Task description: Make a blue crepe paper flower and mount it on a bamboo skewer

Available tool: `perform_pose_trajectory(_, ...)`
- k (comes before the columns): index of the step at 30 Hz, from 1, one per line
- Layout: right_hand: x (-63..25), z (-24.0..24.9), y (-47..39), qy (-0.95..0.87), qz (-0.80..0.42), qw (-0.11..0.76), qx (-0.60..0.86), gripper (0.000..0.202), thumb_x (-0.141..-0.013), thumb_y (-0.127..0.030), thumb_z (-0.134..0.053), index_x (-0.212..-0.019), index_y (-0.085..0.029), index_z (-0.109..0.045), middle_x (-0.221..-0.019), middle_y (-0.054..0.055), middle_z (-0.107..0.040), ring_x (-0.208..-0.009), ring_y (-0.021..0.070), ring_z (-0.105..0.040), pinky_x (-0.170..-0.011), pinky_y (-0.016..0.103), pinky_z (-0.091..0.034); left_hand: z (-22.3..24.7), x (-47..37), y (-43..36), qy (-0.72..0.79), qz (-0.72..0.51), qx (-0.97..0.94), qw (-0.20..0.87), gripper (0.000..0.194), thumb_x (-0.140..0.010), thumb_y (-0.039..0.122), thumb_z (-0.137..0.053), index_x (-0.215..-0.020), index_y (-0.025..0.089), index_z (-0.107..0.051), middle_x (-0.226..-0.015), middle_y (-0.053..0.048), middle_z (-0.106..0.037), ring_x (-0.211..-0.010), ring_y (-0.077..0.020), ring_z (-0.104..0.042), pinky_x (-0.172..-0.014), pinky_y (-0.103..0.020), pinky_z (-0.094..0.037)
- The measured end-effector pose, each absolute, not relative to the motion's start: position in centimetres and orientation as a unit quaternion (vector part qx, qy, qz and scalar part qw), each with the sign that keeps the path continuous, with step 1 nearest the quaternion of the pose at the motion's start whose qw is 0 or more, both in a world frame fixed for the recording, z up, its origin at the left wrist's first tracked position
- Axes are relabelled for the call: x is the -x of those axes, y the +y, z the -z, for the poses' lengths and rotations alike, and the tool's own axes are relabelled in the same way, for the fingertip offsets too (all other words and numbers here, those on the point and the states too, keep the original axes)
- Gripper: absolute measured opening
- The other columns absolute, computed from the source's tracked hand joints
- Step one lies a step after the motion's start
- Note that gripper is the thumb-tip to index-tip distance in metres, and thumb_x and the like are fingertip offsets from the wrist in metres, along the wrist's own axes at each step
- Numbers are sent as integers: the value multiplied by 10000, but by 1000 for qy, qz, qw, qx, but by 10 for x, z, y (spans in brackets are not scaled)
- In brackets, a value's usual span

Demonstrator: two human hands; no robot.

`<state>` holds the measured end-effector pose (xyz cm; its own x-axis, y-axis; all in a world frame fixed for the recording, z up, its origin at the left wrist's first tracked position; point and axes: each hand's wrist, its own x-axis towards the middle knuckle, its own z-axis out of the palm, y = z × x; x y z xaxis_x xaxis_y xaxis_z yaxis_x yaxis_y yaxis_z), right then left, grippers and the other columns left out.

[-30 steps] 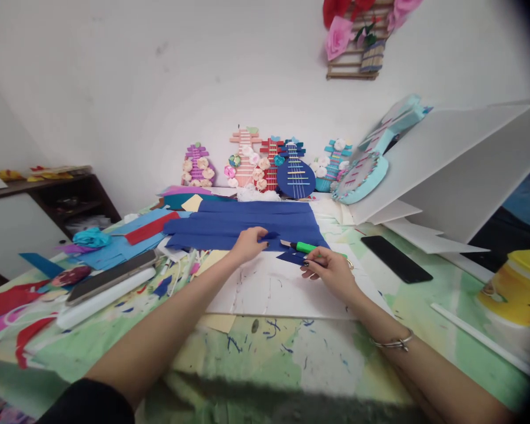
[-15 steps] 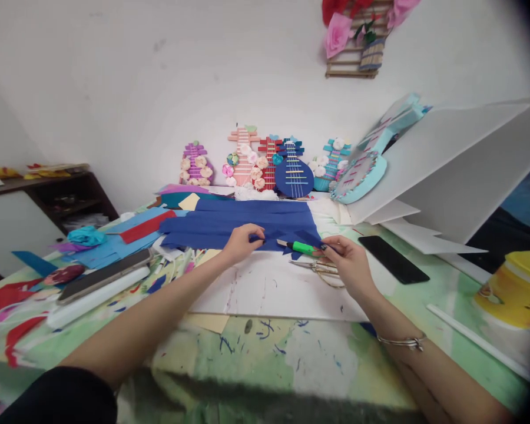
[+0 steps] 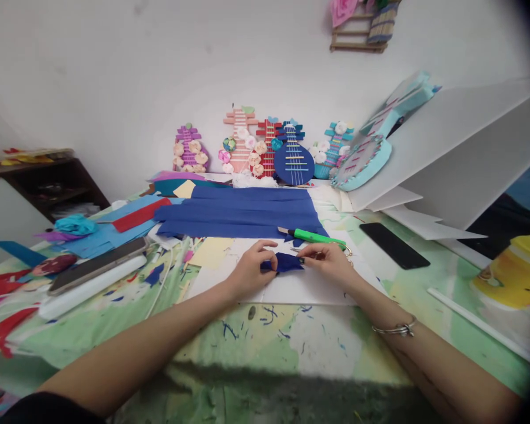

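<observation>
Between my two hands, over the white board (image 3: 229,288), is a small dark blue piece (image 3: 289,262). My left hand (image 3: 255,266) pinches its left end, thumb and fingers closed. The fingertips of my right hand (image 3: 324,260) grip its right end. Just behind my right hand lies a green-handled cutter (image 3: 315,237), its blade pointing left. Scissors (image 3: 347,249) are partly hidden by that hand. Long blue strips (image 3: 247,213) lie side by side farther back.
A black phone (image 3: 394,245) and a yellow container (image 3: 512,274) stand to the right. On the left are another phone (image 3: 99,266), a white case (image 3: 92,288) and coloured scraps. Decorated lute-shaped crafts (image 3: 294,160) lean on the wall. White boards (image 3: 450,153) rise at the right.
Both hands have come nearer the front edge, off the blue strips, with the small blue piece now held between them. The view has tilted down slightly.
</observation>
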<state>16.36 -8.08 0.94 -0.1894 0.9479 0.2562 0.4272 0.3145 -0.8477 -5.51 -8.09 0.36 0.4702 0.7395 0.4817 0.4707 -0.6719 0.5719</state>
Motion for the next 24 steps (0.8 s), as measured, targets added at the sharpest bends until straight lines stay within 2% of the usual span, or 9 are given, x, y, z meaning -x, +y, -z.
perform_pose_trajectory(8,-154,-10,-81,-739,-288,385,472,149,-701,-187,-614,-772,-212,-743,-762,33,-711,-639,161,-568,-606,299,-426,-4,56,-82,351,-356,-844,193,126,-673,38,-592,-670,163,-588,-1133,-82,-564,-1102,-216,-531,-886,-356,-449)
perform_pose_trajectory(16,-153,-6,-77,-745,-294,385,459,164,-722,-173,-587,-783,-199,-737,-783,46,-706,-689,181,-597,-618,306,-434,-3,56,-81,354,-372,-838,183,118,-660,56,-629,-656,171,-605,-965,-48,-559,-923,-178,-557,-823,-327,-455)
perform_pose_trajectory(24,-149,-9,-82,-751,-271,360,482,171,-709,-138,-586,-805,-180,-721,-732,29,-683,-606,132,-557,-555,259,-396,-6,56,-82,351,-370,-837,199,107,-681,52,-598,-678,159,-595,-856,-31,-590,-719,-122,-536,-678,-253,-436)
